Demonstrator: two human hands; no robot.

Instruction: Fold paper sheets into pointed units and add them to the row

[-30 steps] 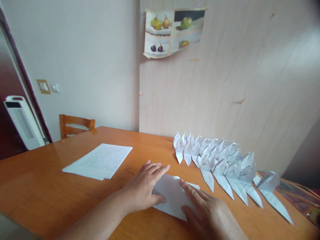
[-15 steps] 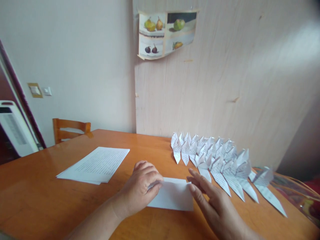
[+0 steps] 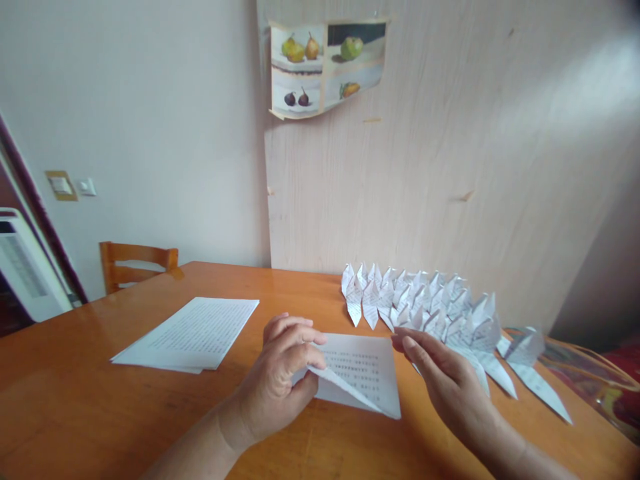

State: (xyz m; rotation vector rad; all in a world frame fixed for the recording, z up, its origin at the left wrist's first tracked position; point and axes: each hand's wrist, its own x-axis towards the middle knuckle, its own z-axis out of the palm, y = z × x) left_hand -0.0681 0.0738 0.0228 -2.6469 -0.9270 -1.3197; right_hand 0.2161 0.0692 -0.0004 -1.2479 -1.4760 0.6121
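Observation:
A sheet of paper [image 3: 357, 357] lies on the table in front of me, its printed inner side showing and its near part lifted as a slanting flap. My left hand [image 3: 287, 377] pinches the left part of the sheet between thumb and fingers, with the flap rising from them. At the far right corner, the thumb and fingers of my right hand [image 3: 435, 363] are pressed together on the paper's edge. Just beyond that hand stand rows of folded paper pieces [image 3: 420, 300] with upright points, some partly hidden behind it.
A stack of printed sheets [image 3: 195, 331] rests to the left on the wooden table [image 3: 125, 413]. Behind the table's far left edge stands a wooden chair [image 3: 137, 263]. Clear plastic wrapping [image 3: 590, 380] lies at the right edge. A fruit picture [image 3: 327, 70] hangs on the back wall.
The folded sheet has been opened, so its printed side now shows where a blank side was. My right hand has moved right and its fingers have closed at the corner.

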